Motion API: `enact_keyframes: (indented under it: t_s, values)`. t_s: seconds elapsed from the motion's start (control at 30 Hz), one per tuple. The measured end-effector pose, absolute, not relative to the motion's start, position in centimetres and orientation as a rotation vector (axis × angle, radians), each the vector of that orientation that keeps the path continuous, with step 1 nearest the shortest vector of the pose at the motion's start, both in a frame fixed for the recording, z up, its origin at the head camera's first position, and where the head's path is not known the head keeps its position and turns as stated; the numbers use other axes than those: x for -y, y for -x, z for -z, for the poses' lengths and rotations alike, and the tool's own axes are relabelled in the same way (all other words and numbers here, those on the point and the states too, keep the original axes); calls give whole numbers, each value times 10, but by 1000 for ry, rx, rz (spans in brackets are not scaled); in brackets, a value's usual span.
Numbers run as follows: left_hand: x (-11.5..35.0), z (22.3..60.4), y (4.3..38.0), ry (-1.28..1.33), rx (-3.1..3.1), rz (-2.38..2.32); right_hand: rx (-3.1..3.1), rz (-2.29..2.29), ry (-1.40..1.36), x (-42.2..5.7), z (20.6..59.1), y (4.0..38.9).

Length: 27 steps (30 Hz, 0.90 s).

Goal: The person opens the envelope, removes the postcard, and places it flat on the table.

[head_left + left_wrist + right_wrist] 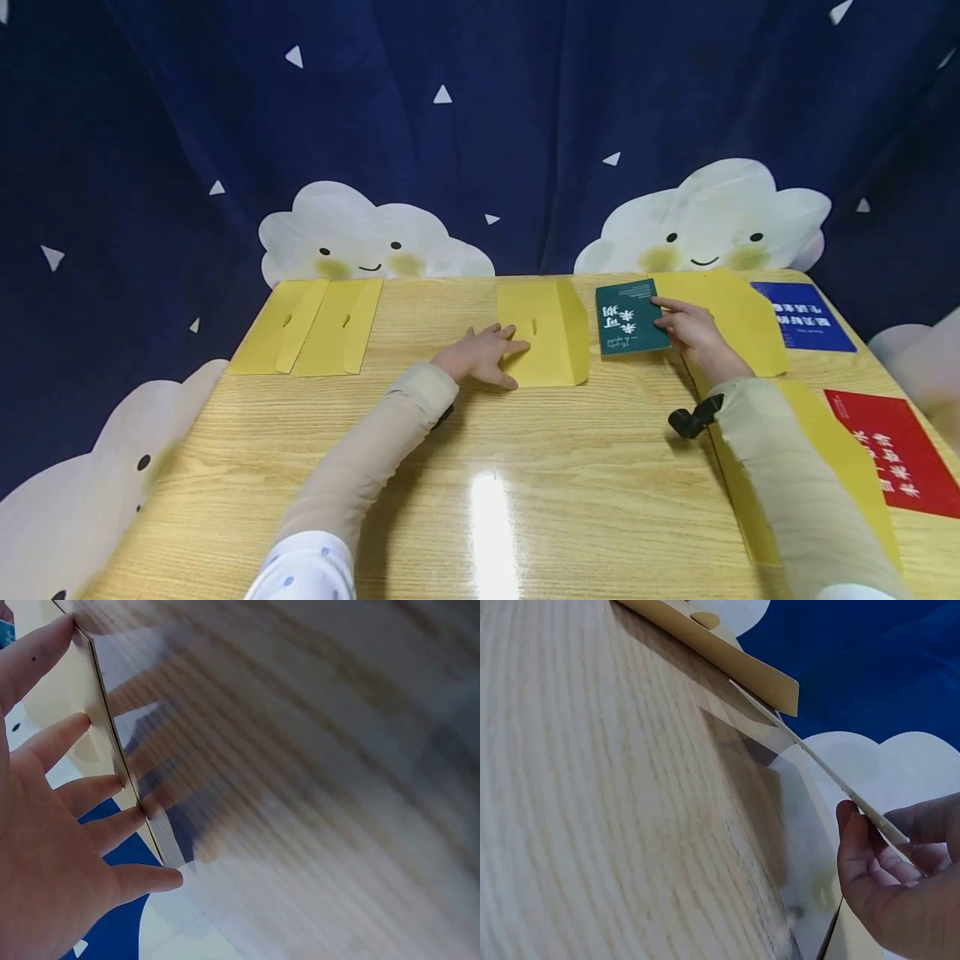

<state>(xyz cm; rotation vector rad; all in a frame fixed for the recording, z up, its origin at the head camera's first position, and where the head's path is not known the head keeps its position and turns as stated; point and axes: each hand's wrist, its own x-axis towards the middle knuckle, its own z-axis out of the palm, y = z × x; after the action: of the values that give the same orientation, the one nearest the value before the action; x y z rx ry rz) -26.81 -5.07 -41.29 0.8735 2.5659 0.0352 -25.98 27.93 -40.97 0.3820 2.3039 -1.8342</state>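
A yellow envelope (547, 354) lies at the table's far middle, its flap (573, 333) folded out to the right. My left hand (482, 357) touches the envelope's left side with spread fingers; the left wrist view shows that hand (60, 832) with fingers extended along a thin edge. To the envelope's right, my right hand (696, 335) pinches a dark green card (630, 298) with white writing by its right edge. In the right wrist view the card (821, 769) appears nearly edge-on, raised above the table, between thumb and fingers of the right hand (900, 877).
Two yellow envelopes (330, 333) lie side by side at the far left. At the right are yellow envelopes (738, 325) with unfolded flaps, a blue card (810, 333) and a red card (862, 408). A dark blue curtain (517, 150) hangs behind the wooden table (585, 483).
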Motion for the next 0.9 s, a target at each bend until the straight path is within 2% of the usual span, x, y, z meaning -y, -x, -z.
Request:
enact_keyframes:
  t_s: [0.43,0.9]
  values:
    - [46,411,280,-851,-2576,-72,-2188,1950,-308,-276,419,274]
    - [41,412,290,-798,-2569,-69,-2416,1750,-313,-281,424,276]
